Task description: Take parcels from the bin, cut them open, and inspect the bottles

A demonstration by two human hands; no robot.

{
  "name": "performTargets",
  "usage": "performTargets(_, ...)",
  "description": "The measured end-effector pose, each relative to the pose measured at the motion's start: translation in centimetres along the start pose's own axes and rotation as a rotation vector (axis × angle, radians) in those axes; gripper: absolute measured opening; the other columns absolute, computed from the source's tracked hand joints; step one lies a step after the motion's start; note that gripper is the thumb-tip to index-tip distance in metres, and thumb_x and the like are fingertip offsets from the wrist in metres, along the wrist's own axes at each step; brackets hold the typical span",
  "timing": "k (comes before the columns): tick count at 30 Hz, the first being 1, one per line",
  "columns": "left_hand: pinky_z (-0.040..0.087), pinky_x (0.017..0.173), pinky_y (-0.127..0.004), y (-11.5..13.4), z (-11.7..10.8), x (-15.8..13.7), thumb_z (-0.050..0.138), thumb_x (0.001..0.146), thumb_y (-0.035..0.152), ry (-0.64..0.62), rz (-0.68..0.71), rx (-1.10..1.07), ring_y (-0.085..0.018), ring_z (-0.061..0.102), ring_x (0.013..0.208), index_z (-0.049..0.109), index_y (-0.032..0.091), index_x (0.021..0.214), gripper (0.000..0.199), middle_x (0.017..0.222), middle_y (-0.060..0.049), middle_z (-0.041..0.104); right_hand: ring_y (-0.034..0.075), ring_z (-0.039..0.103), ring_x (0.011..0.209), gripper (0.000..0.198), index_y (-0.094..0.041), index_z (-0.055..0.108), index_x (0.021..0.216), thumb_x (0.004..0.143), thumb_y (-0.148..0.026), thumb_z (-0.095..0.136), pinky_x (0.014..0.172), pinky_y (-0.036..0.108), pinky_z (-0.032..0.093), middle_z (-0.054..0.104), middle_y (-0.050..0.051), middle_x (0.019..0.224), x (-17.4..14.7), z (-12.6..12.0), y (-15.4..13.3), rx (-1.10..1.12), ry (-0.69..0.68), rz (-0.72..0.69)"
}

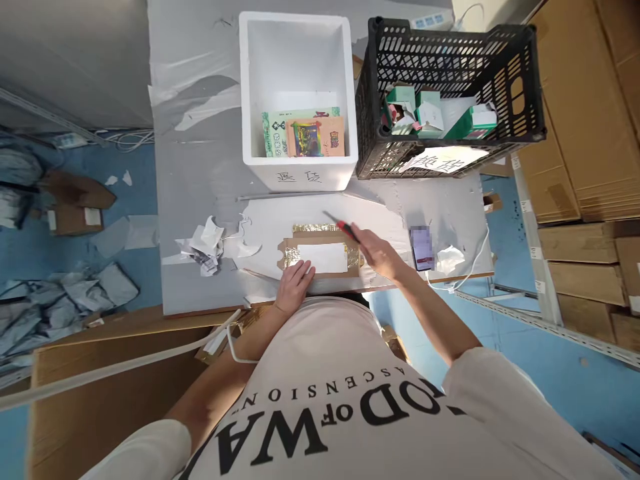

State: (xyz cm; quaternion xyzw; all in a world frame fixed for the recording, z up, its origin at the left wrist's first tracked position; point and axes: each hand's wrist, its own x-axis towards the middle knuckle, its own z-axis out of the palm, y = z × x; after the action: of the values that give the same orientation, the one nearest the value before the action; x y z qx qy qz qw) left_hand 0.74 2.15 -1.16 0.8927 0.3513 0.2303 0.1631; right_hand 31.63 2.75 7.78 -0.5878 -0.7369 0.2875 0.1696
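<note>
Nearest is the person's white T-shirt [320, 373] with black lettering, both forearms reaching past it to the table [200, 173]. The left hand [294, 285] lies at the near left of a flat cardboard box [325, 274], its fingers extended over the edge and label rather than curled into a grip. The box lies flat at the table's near edge, with a blank white label [324, 256] on top and shiny gold tape at both ends and along the far side. The right hand [377, 252] closes around a red-and-black knife [345, 227] at the box's far right corner, blade pointing away and to the left.

Crumpled paper [206, 241] lies well to the left; to the right are a phone [421, 248] and a white scrap [451, 258].

Farther off, a white foam box [305, 175] holds a green package [275, 137] and an orange one [325, 137]. Beside it, a black plastic crate [367, 127] contains green-and-white cartons [431, 113]. A white power strip [434, 20] lies behind the crate.
</note>
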Motion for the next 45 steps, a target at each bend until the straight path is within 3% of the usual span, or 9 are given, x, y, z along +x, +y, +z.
performTargets(4,0.047,0.097,-0.048,-0.4,0.8,0.5,0.045,0.096,0.019,0.04,0.053,0.046,-0.028,0.052,0.129,0.051,0.025,0.136,0.041,0.128,-0.014,0.064,0.018,0.06,0.096,0.055,-0.036,0.027,0.151,0.098,-0.023,0.036,0.076,0.028,0.047,0.059,0.007,0.126,3.2,-0.6,-3.5,-0.11,-0.258,-0.181)
performTargets(9,0.049,0.095,-0.047,-1.1,1.8,2.1,0.046,0.096,0.021,0.099,0.009,0.034,-0.026,0.058,0.12,0.059,0.025,0.128,0.035,0.117,-0.013,0.067,0.014,0.059,0.078,0.058,-0.033,0.029,0.151,0.096,-0.016,0.039,0.06,0.022,0.033,0.064,0.008,0.111,6.1,-0.2,-4.4,-0.372,-0.448,-0.314)
performTargets(14,0.049,0.095,-0.045,-1.4,1.7,3.1,0.047,0.095,0.018,0.106,0.043,0.011,-0.024,0.058,0.114,0.061,0.023,0.124,0.033,0.11,-0.011,0.068,0.015,0.058,0.078,0.059,-0.034,0.027,0.152,0.097,-0.016,0.038,0.057,0.024,0.026,0.064,0.008,0.111,7.2,-0.1,-4.0,-0.496,-0.448,-0.378)
performTargets(20,0.048,0.095,-0.044,-1.4,1.6,2.9,0.046,0.096,0.02,0.084,0.04,0.023,-0.024,0.058,0.114,0.063,0.024,0.122,0.031,0.11,-0.011,0.068,0.016,0.061,0.074,0.057,-0.035,0.021,0.153,0.099,-0.022,0.032,0.057,0.025,0.029,0.062,0.01,0.112,7.1,0.3,-5.3,-0.56,-0.517,-0.331)
performTargets(29,0.047,0.093,-0.044,-1.8,2.3,2.4,0.048,0.096,0.025,0.064,0.004,-0.002,-0.026,0.059,0.114,0.062,0.025,0.125,0.032,0.11,-0.013,0.068,0.02,0.063,0.083,0.058,-0.037,0.018,0.152,0.098,-0.018,0.028,0.064,0.028,0.04,0.058,0.012,0.119,6.7,1.0,-6.0,-0.573,-0.565,-0.251)
performTargets(45,0.048,0.09,-0.041,-1.8,2.1,2.6,0.052,0.094,0.021,0.118,0.077,0.127,-0.025,0.061,0.111,0.062,0.024,0.122,0.03,0.107,-0.011,0.069,0.019,0.064,0.082,0.06,-0.035,0.017,0.153,0.098,-0.014,0.027,0.062,0.027,0.033,0.059,0.013,0.12,6.0,0.8,-6.3,-0.616,-0.558,-0.217)
